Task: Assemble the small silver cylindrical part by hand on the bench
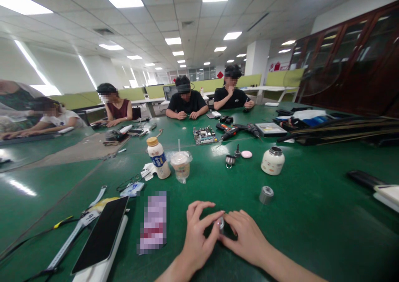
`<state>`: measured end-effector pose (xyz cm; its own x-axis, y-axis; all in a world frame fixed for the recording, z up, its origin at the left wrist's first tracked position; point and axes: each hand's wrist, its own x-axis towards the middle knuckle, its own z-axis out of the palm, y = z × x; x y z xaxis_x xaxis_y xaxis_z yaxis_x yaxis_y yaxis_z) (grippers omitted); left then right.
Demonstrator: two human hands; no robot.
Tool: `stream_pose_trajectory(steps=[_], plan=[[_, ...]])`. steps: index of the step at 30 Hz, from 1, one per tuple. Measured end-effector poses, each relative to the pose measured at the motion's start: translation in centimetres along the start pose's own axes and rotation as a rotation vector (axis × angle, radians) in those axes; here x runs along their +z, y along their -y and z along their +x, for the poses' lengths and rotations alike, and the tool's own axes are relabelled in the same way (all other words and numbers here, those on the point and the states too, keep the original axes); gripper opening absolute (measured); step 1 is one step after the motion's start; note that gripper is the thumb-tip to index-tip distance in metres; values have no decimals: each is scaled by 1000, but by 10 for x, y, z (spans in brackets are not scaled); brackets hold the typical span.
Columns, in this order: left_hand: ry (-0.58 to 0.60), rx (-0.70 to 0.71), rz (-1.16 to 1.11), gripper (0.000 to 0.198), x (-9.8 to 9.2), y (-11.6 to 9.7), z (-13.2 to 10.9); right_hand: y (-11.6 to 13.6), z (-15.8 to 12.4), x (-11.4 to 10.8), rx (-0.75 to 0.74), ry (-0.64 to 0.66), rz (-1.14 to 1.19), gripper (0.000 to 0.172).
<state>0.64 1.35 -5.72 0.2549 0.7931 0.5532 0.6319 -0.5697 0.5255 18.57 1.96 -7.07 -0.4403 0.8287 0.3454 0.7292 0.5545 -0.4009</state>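
Note:
Low over the green table, my left hand (202, 231) and my right hand (245, 237) meet fingertip to fingertip around a small silvery metal part (221, 223). Fingers of both hands pinch it, and they hide most of its shape. Beyond my right hand a silver metal cup-shaped lid (266, 195) stands on the table. Farther back is a white bottle (272, 161) with an open metal neck and printed faces. Left of that bottle lie a small metal piece with a ring (230, 161), a dark pointed part (237, 151) and a pink oval disc (246, 154).
To my left are a phone (101, 234), a blurred purple packet (153, 223) and a strap (70, 242). Ahead stand a drink bottle (158, 159) and a lidded plastic cup (181, 165). A circuit board (205, 135) and power tools lie farther off. Several people sit around the table (314, 199).

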Motion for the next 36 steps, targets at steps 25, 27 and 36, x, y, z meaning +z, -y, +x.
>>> stream_pose_trajectory(steps=[25,27,36], plan=[[-301,-325,304,13,5,26,7,3,1,-3,27,3,1,22],[-252,-261,212,14,5,24,7,3,1,-3,26,0,1,22],[-7,-296,171,17,11,36,3,2,1,-1,28,1,7,23]])
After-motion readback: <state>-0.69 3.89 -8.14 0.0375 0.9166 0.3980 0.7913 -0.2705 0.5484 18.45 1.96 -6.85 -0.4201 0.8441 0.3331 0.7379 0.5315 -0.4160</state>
